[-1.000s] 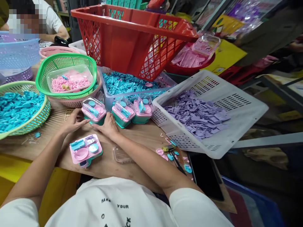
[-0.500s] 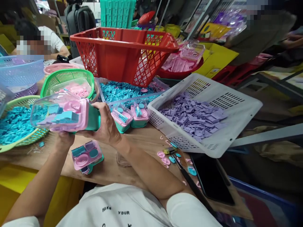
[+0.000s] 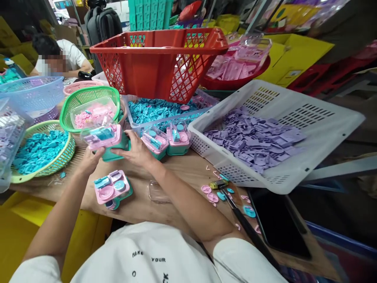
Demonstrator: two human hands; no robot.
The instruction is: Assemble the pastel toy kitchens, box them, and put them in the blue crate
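my left hand [image 3: 88, 159] and right hand [image 3: 137, 151] clasp the lidded toy set [image 3: 104, 138] tilted above the table [image 3: 182, 173], so a loose grip could pop its clear lid and spill pieces.

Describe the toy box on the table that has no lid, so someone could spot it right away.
Start at the big white slotted crate of purple pieces, then cross the wooden table leftward to its near edge. The pink-and-teal toy box lies there alone, below both hands; unlike the two boxes by the crate, it has no clear lid.
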